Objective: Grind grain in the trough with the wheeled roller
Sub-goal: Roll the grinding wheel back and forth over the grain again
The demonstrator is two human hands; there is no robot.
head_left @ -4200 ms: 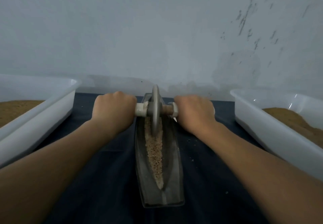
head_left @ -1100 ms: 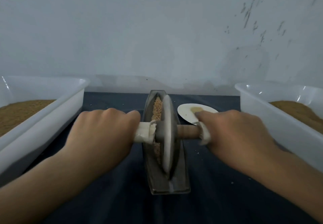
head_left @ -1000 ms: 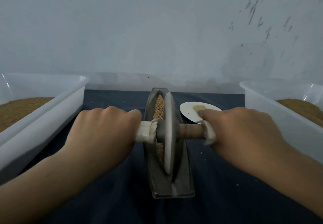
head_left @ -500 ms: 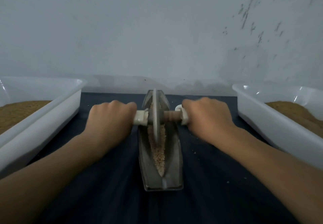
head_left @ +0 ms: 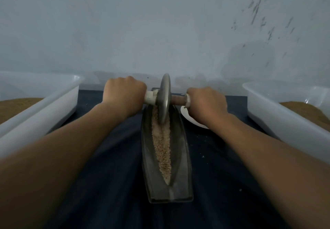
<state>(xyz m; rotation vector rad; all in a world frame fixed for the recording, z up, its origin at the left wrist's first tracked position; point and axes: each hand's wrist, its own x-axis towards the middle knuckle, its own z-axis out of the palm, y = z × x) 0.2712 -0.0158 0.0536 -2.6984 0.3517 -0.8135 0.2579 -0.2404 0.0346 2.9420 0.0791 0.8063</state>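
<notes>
A long dark metal trough (head_left: 184, 168) lies lengthwise on the dark cloth, with a strip of pale crushed grain (head_left: 161, 148) along its groove. The wheeled roller (head_left: 164, 100), a grey metal disc on a wooden axle, stands at the trough's far end. My left hand (head_left: 125, 96) grips the white-wrapped left end of the axle. My right hand (head_left: 207, 103) grips the right end. Both arms are stretched forward.
A white plastic tub (head_left: 44, 107) with brown grain stands at the left, another white tub (head_left: 278, 111) with brown grain at the right. A small white plate (head_left: 192, 120) lies partly hidden under my right hand. Loose crumbs dot the dark cloth (head_left: 110, 184). A pale wall rises behind.
The roller has travelled from the trough's near end to its far end, both hands pushing it away from me. The grain strip behind the wheel is now uncovered.
</notes>
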